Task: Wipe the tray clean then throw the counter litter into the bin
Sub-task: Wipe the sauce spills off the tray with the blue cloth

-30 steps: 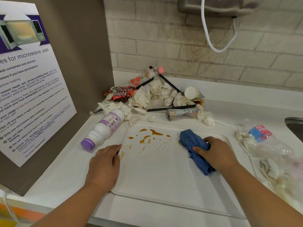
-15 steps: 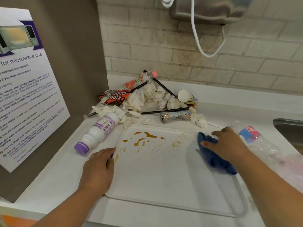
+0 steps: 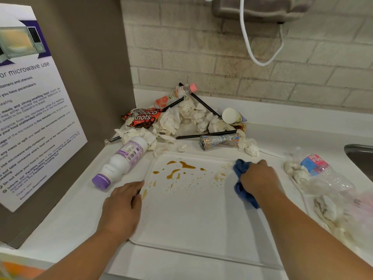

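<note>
A white tray lies on the counter in front of me, with brown sauce stains across its far left part. My right hand grips a blue cloth and presses it on the tray's far right area. At the tray's left rim my left hand rests, fingers curled over the edge. Counter litter is heaped behind the tray: crumpled tissues, a red snack wrapper, black straws, a crushed can and a pink-capped bottle.
A white bottle with a purple cap lies left of the tray. A crushed clear bottle and more tissues sit to the right, with a sink edge beyond. A microwave notice hangs on the left wall.
My right hand swept the blue cloth from the tray's middle out to its right side, then back a little to the left and farther away. My left hand stayed on the left rim.
</note>
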{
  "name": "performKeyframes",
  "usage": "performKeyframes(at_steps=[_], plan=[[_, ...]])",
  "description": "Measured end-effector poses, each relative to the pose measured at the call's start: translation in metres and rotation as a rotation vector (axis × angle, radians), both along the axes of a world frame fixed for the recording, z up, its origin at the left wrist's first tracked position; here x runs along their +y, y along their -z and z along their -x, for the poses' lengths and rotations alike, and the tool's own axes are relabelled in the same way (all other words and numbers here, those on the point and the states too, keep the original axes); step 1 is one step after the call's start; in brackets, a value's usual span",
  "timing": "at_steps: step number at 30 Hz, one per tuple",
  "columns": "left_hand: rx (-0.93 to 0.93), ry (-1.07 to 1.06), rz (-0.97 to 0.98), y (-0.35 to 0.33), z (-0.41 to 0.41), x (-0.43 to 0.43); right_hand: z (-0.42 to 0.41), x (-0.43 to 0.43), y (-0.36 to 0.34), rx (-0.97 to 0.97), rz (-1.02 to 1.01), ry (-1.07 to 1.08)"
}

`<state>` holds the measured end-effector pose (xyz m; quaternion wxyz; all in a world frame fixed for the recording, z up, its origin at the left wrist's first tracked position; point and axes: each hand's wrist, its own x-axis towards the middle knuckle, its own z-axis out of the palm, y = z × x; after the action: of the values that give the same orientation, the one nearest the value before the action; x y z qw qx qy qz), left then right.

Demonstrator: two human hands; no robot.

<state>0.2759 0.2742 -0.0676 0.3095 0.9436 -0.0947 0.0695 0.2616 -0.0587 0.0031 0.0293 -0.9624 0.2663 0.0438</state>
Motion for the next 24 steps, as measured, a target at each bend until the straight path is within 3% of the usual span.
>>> performKeyframes(at_steps=[6, 9, 10, 13, 20, 24], plan=[[-0.003, 0.007, -0.011, -0.002, 0.001, 0.000, -0.002, 0.015, 0.015, -0.249, -0.422, -0.162], [-0.018, 0.007, -0.017, -0.004, 0.002, -0.002, 0.014, -0.007, 0.002, -0.481, -0.362, -0.042], [-0.018, 0.007, -0.016, -0.005, 0.003, -0.002, 0.019, -0.019, -0.002, -0.477, -0.272, 0.009], [-0.015, 0.010, -0.017, -0.004, 0.002, -0.001, 0.028, -0.038, -0.003, -0.124, 0.033, 0.076], [-0.021, 0.019, -0.026, -0.004, 0.002, -0.001, 0.012, -0.040, 0.003, -0.022, -0.087, -0.023], [-0.024, 0.002, -0.021, -0.007, 0.004, -0.004, 0.014, -0.040, 0.006, -0.029, -0.057, 0.092]])
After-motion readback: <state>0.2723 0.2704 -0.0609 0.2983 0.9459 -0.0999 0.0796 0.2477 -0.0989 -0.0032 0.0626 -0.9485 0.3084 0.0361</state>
